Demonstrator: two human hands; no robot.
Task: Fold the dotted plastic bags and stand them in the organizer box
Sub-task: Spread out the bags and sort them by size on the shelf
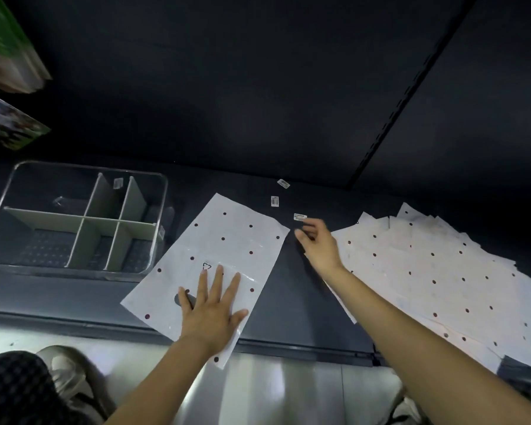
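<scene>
Head view, looking down on a dark shelf (304,302). A single white dotted plastic bag (224,246) lies flat and unfolded at the centre, turned at a slant, its near corner overhanging the shelf's front edge; an oval handle cut-out shows near its lower end, partly hidden. The left hand (210,311) lies palm-down on the bag's near half, fingers straight and spread, pressing the film against the shelf and gripping nothing. The right hand (316,245) sits just beside the bag's far right corner, fingers loosely curled; whether its fingertips touch the bag's edge or hold anything cannot be told. To the right, a fanned pile of dotted bags (442,280) lies flat, partly under the right forearm and apart from the single bag. To the left, the clear organizer box (74,219) stands on the shelf, its near right corner just beside the bag's left edge; pale dividers (89,222) split it into compartments, and none holds a folded bag. Three small white labels (300,216) lie on the shelf beyond the bag's far corner. Blurred green packages (6,56) occupy the upper left.
</scene>
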